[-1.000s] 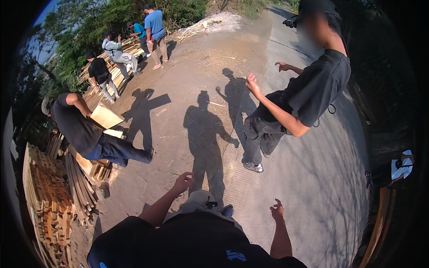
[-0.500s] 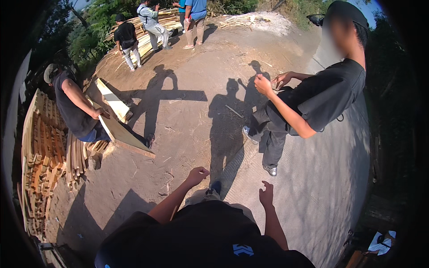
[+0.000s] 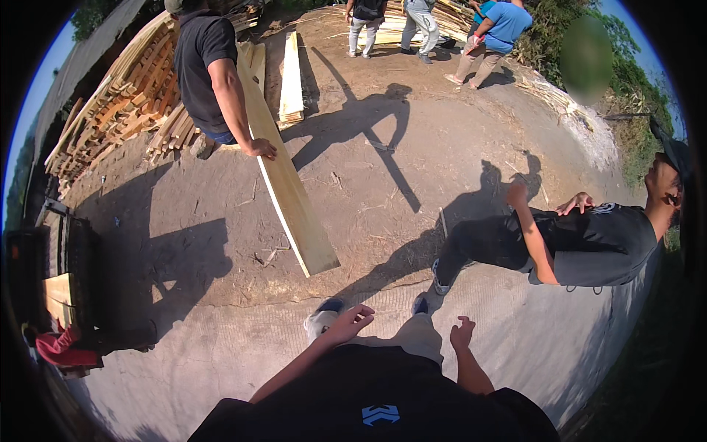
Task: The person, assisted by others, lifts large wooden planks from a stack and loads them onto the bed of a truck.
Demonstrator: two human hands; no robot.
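Two hands point(image 3: 347, 325) (wearer's), one foreground plank point(image 3: 294, 193)

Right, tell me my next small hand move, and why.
Perhaps extend the left hand toward the long plank: that hand and the right hand look empty, and the plank's near end points your way, with a co-worker's hand on its edge.

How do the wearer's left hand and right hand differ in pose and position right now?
The left hand angles rightward, its forearm slanting inward; the right hand points more nearly straight ahead, its forearm steeper. Across the picture, the left hand falls between the dark shoes; the right hand is right of both. Both hands are bare and empty.
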